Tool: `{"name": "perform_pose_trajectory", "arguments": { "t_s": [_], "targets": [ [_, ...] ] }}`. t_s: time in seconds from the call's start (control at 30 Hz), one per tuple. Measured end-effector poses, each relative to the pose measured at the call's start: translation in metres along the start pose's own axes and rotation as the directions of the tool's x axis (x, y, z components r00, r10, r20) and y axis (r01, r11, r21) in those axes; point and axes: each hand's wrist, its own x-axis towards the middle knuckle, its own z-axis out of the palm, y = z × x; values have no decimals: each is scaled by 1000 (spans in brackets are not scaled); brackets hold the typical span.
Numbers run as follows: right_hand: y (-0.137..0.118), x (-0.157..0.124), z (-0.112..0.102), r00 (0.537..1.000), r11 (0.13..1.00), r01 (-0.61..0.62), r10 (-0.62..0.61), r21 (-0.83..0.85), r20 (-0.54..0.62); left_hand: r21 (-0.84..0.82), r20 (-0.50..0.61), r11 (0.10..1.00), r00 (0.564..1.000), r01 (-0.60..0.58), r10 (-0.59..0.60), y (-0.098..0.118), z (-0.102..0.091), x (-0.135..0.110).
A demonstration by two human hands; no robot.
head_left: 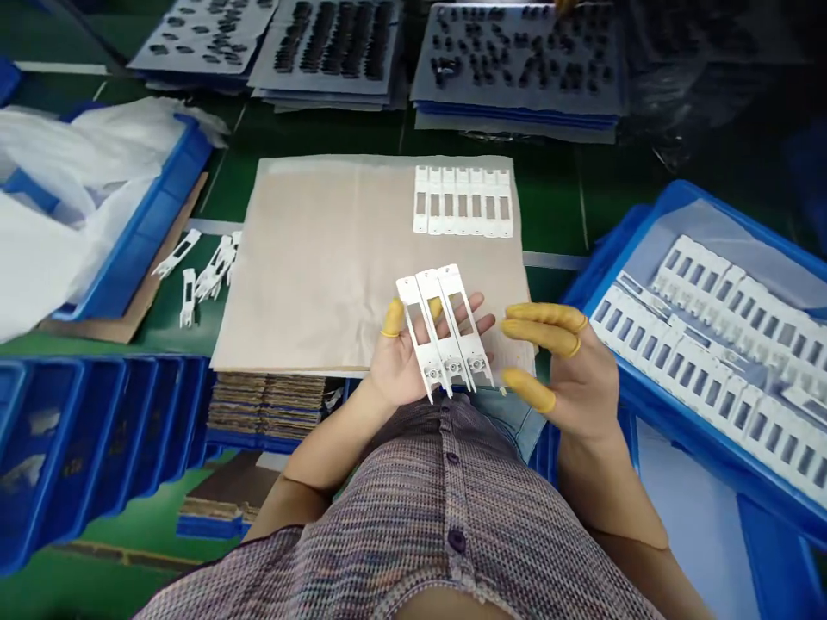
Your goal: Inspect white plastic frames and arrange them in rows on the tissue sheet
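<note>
Three white plastic frames, each with a long rectangular window, lie side by side across my left hand. Its thumb, in a yellow finger cot, rests at their left edge, and the fingers spread beneath them. My right hand is just to the right, holding nothing, its yellow-cotted fingers and thumb apart and pointing at the frames. Beyond the hands, a row of several like white frames lies at the top right of a brown paper sheet.
On the right, a blue tray holds rows of white frames. Loose white parts lie left of the paper, near a blue bin with white wrapping. Sheets of small dark parts line the back. Blue bins stand lower left.
</note>
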Motion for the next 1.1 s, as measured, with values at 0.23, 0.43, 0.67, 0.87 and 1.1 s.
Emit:
{"name": "perform_pose_trajectory", "arguments": {
  "t_s": [0.23, 0.43, 0.67, 0.87, 1.1],
  "targets": [
    [30, -19, 15, 949, 961, 274, -264, -40, 171, 30, 51, 992, 991, 121, -122, 14, -12, -2],
    [35, -15, 28, 938, 949, 315, -308, -21, 160, 43, 42, 986, 986, 159, -161, 19, -12, 3],
    [35, -13, 26, 930, 942, 337, -333, 3, 155, -46, -13, 988, 989, 149, -150, 20, -4, 2],
    [32, -11, 27, 919, 929, 368, -369, 31, 139, -9, 5, 995, 995, 95, -95, 21, -3, 1],
    [40, -4, 11, 988, 991, -40, 58, 130, -145, 205, -39, 979, 999, -4, 12, 16, -6, 2]
  ]
}}
